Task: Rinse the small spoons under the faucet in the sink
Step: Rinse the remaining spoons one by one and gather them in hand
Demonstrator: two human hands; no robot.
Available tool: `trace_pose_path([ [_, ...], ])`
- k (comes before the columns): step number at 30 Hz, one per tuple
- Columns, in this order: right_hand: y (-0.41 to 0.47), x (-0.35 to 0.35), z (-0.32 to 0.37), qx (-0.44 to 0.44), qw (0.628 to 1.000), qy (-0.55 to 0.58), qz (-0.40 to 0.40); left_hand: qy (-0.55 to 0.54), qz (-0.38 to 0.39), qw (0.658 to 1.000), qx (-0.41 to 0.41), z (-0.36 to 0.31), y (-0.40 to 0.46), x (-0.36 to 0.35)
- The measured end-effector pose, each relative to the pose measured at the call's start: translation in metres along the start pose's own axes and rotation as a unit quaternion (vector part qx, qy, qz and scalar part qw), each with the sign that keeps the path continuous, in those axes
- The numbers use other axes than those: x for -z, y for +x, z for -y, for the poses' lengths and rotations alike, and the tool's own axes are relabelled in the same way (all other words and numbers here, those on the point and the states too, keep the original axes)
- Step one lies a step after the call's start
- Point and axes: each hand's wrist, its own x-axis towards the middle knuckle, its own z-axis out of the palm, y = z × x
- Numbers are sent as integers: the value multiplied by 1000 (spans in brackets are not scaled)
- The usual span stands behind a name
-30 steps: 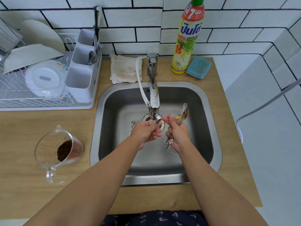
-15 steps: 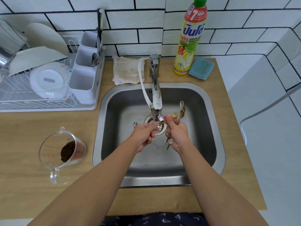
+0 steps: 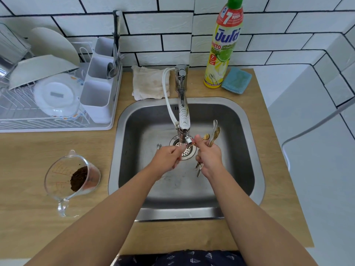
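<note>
My right hand point(image 3: 208, 155) grips a bundle of small gold and silver spoons point(image 3: 214, 132); their bowls stick up past my fingers and the handle ends poke out below the fist. My left hand point(image 3: 169, 157) is curled just under the faucet point(image 3: 184, 116) spout, fingers pinching one thin gold spoon that runs across to my right thumb. Both hands hover over the drain point(image 3: 185, 148) of the steel sink point(image 3: 247, 143). Water flow is too faint to tell.
A dish rack point(image 3: 48, 120) with plates and a white cutlery caddy point(image 3: 98, 93) stands left of the sink. A glass measuring jug point(image 3: 73, 179) with brown grounds sits on the counter. Behind the sink are a cloth point(image 3: 149, 83), a dish-soap bottle point(image 3: 222, 47) and a blue sponge point(image 3: 236, 80).
Both hands stay under the spout; the left hand has shifted slightly along the spoon. The camera has tipped a little, moving the scene down in view.
</note>
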Motion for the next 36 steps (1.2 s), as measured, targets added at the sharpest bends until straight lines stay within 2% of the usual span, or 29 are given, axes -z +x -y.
trace_pose_path([
  [2, 2, 2, 0, 2, 1000, 18, -20, -62, 88, 994, 20, 1, -3, 1],
  [4, 3, 4, 0, 0, 999, 23, -32, -104, 121, 986, 40, 3, -4, 2],
  [8, -2, 0, -2, 6, 1000, 9, 17, -82, 24, 995, 60, 4, -1, -3],
  [11, -6, -1, 1, 9, 998, 1, 70, -91, -35, 990, 104, 5, 4, -6],
  [13, -7, -1, 3, 14, 998, -14, 56, -37, -20, 995, 88, 5, 2, -5],
  [15, -6, -3, 4, 15, 1000, -14, 22, 72, -1, 997, 21, 5, -2, -5],
  [18, -6, -10, 1, 17, 1000, 0, -6, 188, 7, 981, -53, 2, -3, -5],
  [21, -6, -16, -1, 19, 1000, 7, -15, 259, 5, 964, -61, -3, -3, -3],
  [23, -6, -16, -2, 10, 1000, -10, -8, 214, 25, 976, -34, -5, -6, 0],
  [25, -5, -14, -5, -13, 999, -30, 16, 85, 63, 994, 18, -7, -10, 0],
  [27, -8, -12, -14, -35, 996, -40, 74, -20, 85, 995, 44, -8, -13, 3],
  [29, -12, -9, -24, -52, 988, -36, 138, -58, 97, 993, 46, -6, -17, 6],
  [31, -13, -6, -26, -57, 983, -52, 167, -58, 107, 991, 53, -3, -24, 8],
  [33, -7, -5, -20, -51, 987, -65, 141, -48, 108, 991, 58, 2, -30, 12],
  [36, 3, -7, -15, -50, 996, -26, 73, -44, 103, 992, 54, 7, -36, 14],
])
